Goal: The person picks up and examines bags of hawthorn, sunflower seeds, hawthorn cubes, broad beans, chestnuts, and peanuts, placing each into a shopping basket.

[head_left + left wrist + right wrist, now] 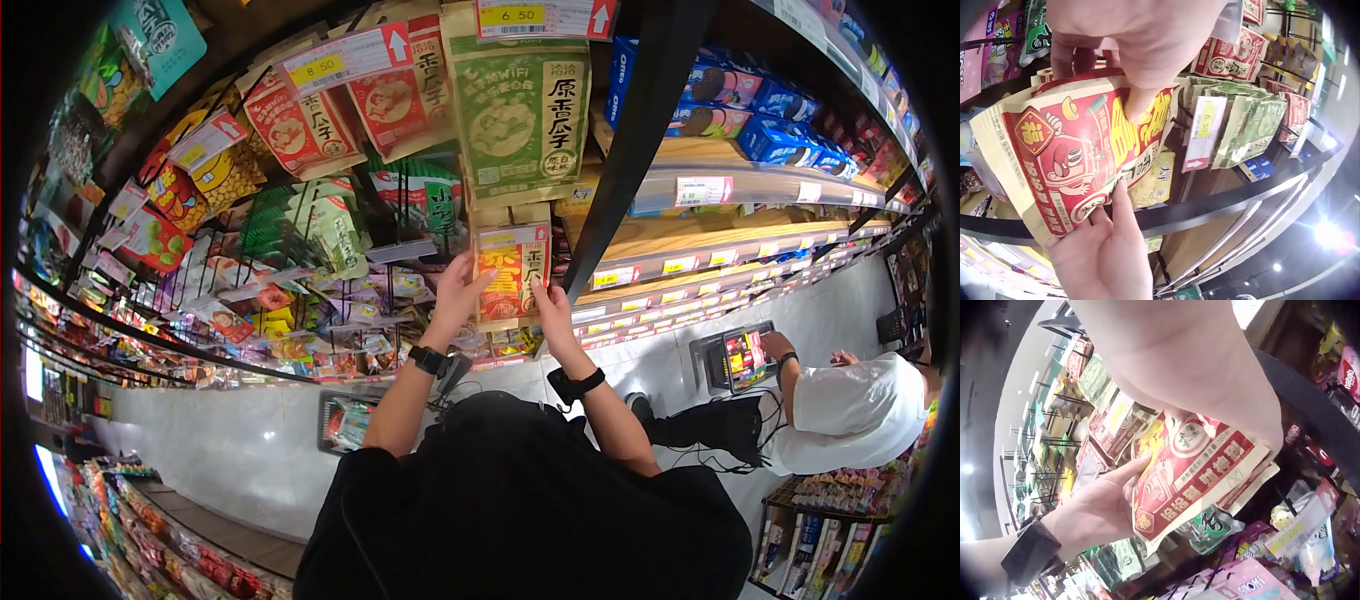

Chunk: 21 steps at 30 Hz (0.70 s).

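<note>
Both hands are on a red and tan packet of sunflower seeds [512,285] at the front of the rack. My left hand [458,292] grips its left edge, with the thumb lying across the printed front. On the opposite edge, my right hand [553,314] pinches the packet, thumb in front. The left wrist view shows the packet's cartoon front [1066,156] tilted between the two hands. In the right wrist view, another tan edge [1249,487] shows just behind it. Most of the right hand's fingers are hidden behind the packet.
Above hangs a large green seed packet [515,120] under a price tag [520,16]. A black upright post [640,140] divides the hooks from shelves with blue cookie boxes [775,140]. A basket [345,422] stands on the floor; another person [850,410] is at right.
</note>
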### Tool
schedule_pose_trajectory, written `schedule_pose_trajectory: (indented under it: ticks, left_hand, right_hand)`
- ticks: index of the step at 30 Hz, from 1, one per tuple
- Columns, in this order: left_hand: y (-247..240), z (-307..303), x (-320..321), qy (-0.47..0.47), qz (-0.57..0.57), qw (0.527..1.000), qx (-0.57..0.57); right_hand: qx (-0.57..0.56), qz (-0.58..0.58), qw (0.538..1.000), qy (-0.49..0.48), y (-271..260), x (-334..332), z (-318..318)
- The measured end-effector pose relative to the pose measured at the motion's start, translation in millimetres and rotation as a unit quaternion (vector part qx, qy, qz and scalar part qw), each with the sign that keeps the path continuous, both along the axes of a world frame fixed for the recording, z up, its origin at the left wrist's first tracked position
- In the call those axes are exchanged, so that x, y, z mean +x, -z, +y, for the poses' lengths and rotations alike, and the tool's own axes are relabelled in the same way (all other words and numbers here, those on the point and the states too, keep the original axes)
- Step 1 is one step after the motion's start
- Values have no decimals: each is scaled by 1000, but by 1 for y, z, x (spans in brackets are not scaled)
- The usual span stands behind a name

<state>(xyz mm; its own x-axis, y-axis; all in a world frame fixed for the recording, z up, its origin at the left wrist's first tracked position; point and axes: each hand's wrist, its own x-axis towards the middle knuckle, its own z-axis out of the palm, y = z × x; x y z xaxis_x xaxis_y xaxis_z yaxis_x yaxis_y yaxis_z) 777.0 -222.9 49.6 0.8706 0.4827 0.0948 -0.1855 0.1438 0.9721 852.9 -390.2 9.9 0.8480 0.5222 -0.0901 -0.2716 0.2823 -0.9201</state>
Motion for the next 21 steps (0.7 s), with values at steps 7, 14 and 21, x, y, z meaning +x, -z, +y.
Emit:
schedule_pose_trajectory:
  ticks: [7, 14, 21]
  left_hand:
    - [29, 48, 56, -56, -17, 995, 78]
    - [64, 75, 84, -84, -28, 988, 129]
    - [55, 37, 8, -202, 67, 908, 362]
  right_hand:
    - [-142, -124, 982, -34, 18, 11, 0]
    - [-171, -129, 964, -158, 64, -70, -67]
    - [-193, -43, 902, -384, 66, -144, -80]
